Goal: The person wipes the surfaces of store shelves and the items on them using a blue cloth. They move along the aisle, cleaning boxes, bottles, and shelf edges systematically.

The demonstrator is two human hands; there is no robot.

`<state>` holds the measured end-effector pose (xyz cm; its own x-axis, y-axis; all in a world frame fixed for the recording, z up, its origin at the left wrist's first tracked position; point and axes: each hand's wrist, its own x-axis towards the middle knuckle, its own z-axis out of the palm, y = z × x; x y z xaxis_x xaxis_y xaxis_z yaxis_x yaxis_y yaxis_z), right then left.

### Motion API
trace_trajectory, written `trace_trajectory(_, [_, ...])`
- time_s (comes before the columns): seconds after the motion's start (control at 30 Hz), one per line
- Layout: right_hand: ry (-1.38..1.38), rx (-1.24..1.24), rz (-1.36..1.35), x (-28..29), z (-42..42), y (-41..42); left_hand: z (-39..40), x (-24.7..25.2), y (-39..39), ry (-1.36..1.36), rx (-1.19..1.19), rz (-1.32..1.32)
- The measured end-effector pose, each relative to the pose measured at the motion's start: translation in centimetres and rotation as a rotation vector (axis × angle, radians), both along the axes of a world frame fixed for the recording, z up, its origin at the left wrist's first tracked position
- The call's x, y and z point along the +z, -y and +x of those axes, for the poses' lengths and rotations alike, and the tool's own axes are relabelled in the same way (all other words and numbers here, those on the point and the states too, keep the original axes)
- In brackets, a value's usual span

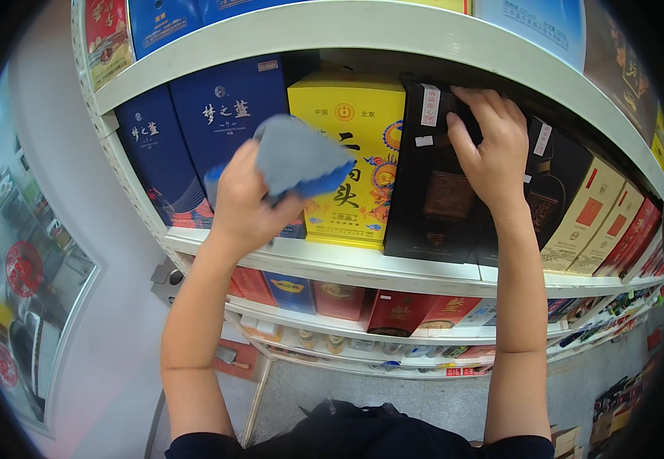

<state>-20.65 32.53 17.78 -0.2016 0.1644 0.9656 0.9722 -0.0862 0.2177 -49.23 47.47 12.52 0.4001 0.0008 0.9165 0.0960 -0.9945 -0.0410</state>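
My left hand (pixel 246 206) grips a folded grey and blue cloth (pixel 300 158), blurred, in front of the yellow liquor box (pixel 346 221). That box has a dragon print and stands upright on a white metal shelf (pixel 332 261). Beside it on the right is a black box (pixel 424 218) bearing a white sticker near its top. My right hand (pixel 492 137) rests at the upper right part of this black box, fingers spread over its top edge. Two dark blue boxes (pixel 229 143) stand to the left, the nearer one partly hidden by my left hand and the cloth.
Another black box (pixel 561 155), cream boxes (pixel 584 212) and red boxes (pixel 630 238) continue rightward. The upper shelf's white edge (pixel 332 28) overhangs the row. Lower shelves hold red boxes (pixel 398 312) and jars (pixel 335 343). A wall (pixel 102 287) with a window (pixel 28 258) is at left.
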Motion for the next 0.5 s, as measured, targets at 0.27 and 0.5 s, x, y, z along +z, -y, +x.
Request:
trace_trajectory(0.27, [0.039,-0.009,0.011,0.0,0.1,0.0,-11.3,-4.9,-1.8,-0.504,-0.307,-1.246])
trace_trajectory(0.5, [0.101,-0.003,-0.009,-0.1,1.0,-0.2,-15.5,-8.1,-10.5,-0.42,0.196,-1.194])
